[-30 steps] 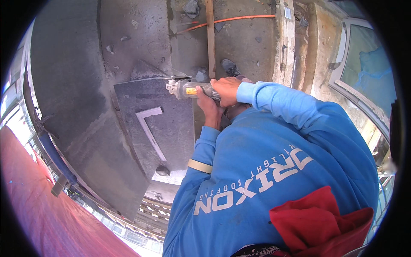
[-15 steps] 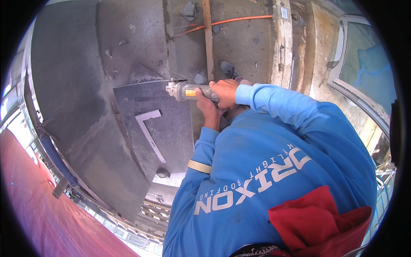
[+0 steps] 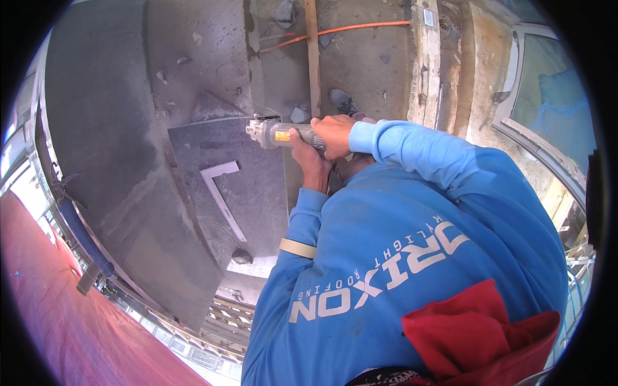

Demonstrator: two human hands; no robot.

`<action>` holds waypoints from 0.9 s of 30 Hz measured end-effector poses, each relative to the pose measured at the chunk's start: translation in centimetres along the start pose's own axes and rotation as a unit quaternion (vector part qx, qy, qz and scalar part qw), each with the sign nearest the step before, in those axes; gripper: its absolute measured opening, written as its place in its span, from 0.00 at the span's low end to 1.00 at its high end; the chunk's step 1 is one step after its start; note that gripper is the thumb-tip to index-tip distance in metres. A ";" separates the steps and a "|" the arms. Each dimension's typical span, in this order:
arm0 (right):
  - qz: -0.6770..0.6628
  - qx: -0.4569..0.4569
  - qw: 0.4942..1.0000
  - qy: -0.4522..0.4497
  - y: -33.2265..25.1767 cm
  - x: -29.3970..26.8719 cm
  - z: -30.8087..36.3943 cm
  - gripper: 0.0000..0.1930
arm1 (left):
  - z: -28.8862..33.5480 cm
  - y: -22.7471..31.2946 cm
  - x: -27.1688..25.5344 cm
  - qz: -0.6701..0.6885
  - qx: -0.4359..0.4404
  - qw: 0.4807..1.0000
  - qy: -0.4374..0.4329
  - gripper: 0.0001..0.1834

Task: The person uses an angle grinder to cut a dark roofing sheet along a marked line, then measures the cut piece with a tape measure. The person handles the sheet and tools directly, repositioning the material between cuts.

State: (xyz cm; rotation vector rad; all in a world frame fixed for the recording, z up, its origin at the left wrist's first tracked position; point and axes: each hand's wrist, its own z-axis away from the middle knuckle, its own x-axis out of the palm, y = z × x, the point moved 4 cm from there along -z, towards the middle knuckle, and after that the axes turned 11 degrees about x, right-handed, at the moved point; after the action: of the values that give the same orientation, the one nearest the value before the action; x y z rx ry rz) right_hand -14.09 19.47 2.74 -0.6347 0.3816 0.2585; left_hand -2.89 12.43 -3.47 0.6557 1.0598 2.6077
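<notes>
Both – left hand and right hand – still clasped round the angle grinder, grip as before

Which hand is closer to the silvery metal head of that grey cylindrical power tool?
The bare left hand, thumb beside the yellow label on the tool; the right hand holds it farther back.

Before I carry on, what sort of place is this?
Probably a building or renovation site: there's an angle grinder, an L-shaped square lying on a dark slab, and broken stone-like chunks scattered about.
</notes>
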 end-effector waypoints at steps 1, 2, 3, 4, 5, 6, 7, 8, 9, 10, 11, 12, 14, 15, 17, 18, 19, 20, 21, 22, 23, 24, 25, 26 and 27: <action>-0.001 -0.001 1.000 0.006 0.1 0.1 0.0 0.34 | 0.0 -0.1 0.1 -0.003 0.005 1.000 0.003 0.36; -0.003 -0.001 1.000 0.011 0.3 0.1 -0.1 0.34 | -0.1 -0.2 0.1 -0.005 0.010 1.000 0.006 0.36; -0.003 -0.009 1.000 0.014 0.1 0.2 -0.3 0.34 | -0.2 0.0 0.0 -0.010 0.016 1.000 0.006 0.36; -0.002 -0.016 1.000 0.015 -0.2 0.2 -0.7 0.34 | -0.4 0.3 -0.2 -0.013 0.022 1.000 0.008 0.36; -0.002 -0.024 1.000 0.016 -0.5 0.2 -0.9 0.34 | -0.6 0.6 -0.3 -0.017 0.028 0.999 0.010 0.36; -0.002 -0.023 1.000 0.015 -0.6 0.1 -1.0 0.34 | -0.8 0.7 -0.3 -0.021 0.031 0.999 0.013 0.36; -0.003 -0.024 1.000 0.014 -1.1 -0.2 -1.0 0.33 | -1.0 1.1 -0.4 -0.025 0.034 0.999 0.018 0.36; -0.003 -0.024 1.000 0.013 -1.3 -0.3 -1.1 0.33 | -1.1 1.4 -0.5 -0.029 0.038 0.999 0.022 0.36; -0.004 -0.020 1.000 0.011 -1.2 0.0 -1.1 0.33 | -1.0 1.3 -0.4 -0.029 0.037 0.999 0.017 0.36; -0.002 -0.015 1.000 0.009 -0.9 0.1 -0.9 0.33 | -0.8 1.0 -0.3 -0.027 0.036 0.999 0.011 0.36; -0.001 -0.009 1.000 0.008 -0.6 0.1 -0.8 0.33 | -0.6 0.9 -0.1 -0.025 0.035 0.999 0.005 0.36; -0.001 -0.006 1.000 0.002 -0.5 0.1 -0.6 0.33 | -0.5 0.6 -0.2 -0.019 0.025 0.999 0.004 0.37; -0.003 0.004 1.000 -0.011 -0.4 -0.1 0.1 0.33 | -0.5 -0.2 -0.7 -0.007 0.002 1.000 0.000 0.37; -0.002 0.004 1.000 -0.010 -0.3 -0.1 0.2 0.33 | -0.5 -0.6 -0.9 -0.004 -0.002 1.000 -0.005 0.38; -0.005 0.001 1.000 -0.008 -0.2 -0.1 0.3 0.34 | -0.5 -0.6 -0.8 -0.002 -0.010 1.000 -0.014 0.38; -0.008 -0.004 1.000 -0.007 -0.3 -0.2 0.3 0.34 | -0.6 -0.5 -1.0 -0.003 -0.007 1.000 -0.008 0.38; -0.011 -0.006 1.000 -0.007 -0.3 -0.4 0.4 0.34 | -0.5 -0.4 -0.7 -0.005 -0.007 1.000 -0.002 0.37; -0.013 -0.009 1.000 -0.007 -0.3 -0.5 0.4 0.34 | -0.5 -0.2 -0.5 -0.006 -0.007 1.000 0.003 0.37; -0.009 -0.011 1.000 -0.004 -0.3 -0.4 0.1 0.34 | -0.4 0.0 -0.4 -0.012 -0.004 1.000 0.016 0.37; -0.005 -0.014 1.000 -0.003 -0.5 -0.1 -0.5 0.34 | 0.0 0.8 0.2 -0.019 0.001 0.999 0.030 0.36; -0.001 -0.017 1.000 -0.001 -0.5 0.0 -0.7 0.34 | 0.2 1.3 0.5 -0.025 0.005 0.999 0.043 0.36; 0.000 -0.015 1.000 0.002 -0.3 0.2 -0.7 0.33 | 0.1 1.0 0.4 -0.019 0.002 0.999 0.032 0.35; 0.002 -0.013 1.000 0.004 -0.4 0.1 -0.7 0.32 | -0.1 1.0 0.2 -0.011 0.000 1.000 0.021 0.35; 0.004 -0.011 1.000 0.006 -0.4 0.0 -0.6 0.32 | -0.3 0.9 0.0 -0.004 -0.002 1.000 0.010 0.34; -0.001 -0.007 1.000 0.001 -0.3 0.0 -0.4 0.31 | -0.3 0.7 -0.2 -0.002 -0.006 1.000 0.005 0.34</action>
State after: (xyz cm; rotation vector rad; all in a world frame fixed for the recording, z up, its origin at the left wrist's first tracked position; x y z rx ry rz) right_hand -14.11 18.97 2.60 -0.6491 0.3819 0.2584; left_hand -2.90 11.72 -3.23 0.6365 1.0458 2.6143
